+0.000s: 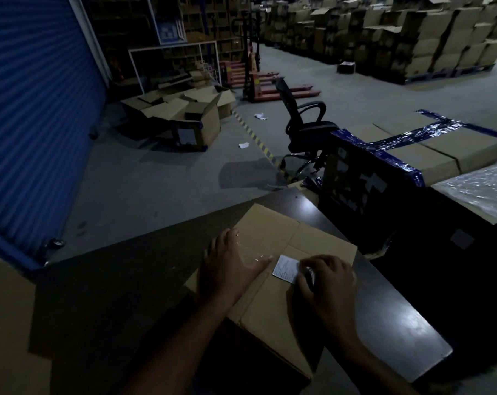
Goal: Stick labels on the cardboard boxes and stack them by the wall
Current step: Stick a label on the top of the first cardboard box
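Since it sits square and unsagging on the dark counter, the cardboard box looks to be a stiff, closed carton of moderate size, probably light enough for one person to lift, though its weight cannot be read from here. It lies toward the counter's far edge, its far corner close to that edge and its near side hanging toward the near edge. Its top flaps meet along a centre seam, and a strip of clear tape glints across them, so the top should bear pressure without caving. When it comes time to carry it to the wall, the safest hold would be under the two opposite bottom edges, since the smooth sides offer little purchase and the flaps are not handles.

Next in size, the left hand lies flat and spread on the box top, fingers straight and pressing down beside the seam, steadying the carton and holding nothing.

By contrast, the right hand has its fingers curled, the tips pressing on the right edge of the label; something small and dark seems tucked under those fingers, but it is too dim to name.

Smallest of all, the label is a thin white printed slip, limp and easily creased, lying flat on the box top between the two hands.
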Motion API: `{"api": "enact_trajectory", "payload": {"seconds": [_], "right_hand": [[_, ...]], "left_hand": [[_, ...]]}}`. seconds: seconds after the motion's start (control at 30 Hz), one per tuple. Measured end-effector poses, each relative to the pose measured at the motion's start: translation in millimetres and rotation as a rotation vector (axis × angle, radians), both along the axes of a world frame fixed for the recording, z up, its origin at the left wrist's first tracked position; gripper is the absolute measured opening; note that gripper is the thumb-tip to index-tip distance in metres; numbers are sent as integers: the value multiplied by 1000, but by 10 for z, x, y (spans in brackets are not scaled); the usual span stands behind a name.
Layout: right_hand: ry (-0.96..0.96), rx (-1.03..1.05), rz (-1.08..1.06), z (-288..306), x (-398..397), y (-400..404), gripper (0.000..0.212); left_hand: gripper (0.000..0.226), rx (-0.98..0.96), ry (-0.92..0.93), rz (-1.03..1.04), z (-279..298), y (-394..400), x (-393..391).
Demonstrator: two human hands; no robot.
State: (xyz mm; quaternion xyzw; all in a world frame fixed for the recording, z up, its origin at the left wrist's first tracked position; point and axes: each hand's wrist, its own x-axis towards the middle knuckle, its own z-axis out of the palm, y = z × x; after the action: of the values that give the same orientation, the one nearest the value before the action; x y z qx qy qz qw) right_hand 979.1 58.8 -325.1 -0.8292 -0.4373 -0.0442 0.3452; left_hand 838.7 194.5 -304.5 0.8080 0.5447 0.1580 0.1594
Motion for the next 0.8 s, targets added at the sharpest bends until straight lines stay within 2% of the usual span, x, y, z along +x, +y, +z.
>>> {"api": "enact_trajectory", "payload": {"seconds": [0.2, 0.5, 0.63, 0.8], "right_hand": [[47, 2, 161, 53, 150, 170, 19], [-38, -124, 418, 167, 517, 305, 34], [-38, -189, 379, 191, 367, 400, 18], [-53, -99, 323, 104, 245, 391, 30]], "left_hand": [[104, -9, 7, 86, 9, -13, -144], [119, -170, 15, 133, 79, -3, -291], [119, -88, -23, 39, 86, -60, -87], [117, -40, 18, -13, 37, -100, 20]]}}
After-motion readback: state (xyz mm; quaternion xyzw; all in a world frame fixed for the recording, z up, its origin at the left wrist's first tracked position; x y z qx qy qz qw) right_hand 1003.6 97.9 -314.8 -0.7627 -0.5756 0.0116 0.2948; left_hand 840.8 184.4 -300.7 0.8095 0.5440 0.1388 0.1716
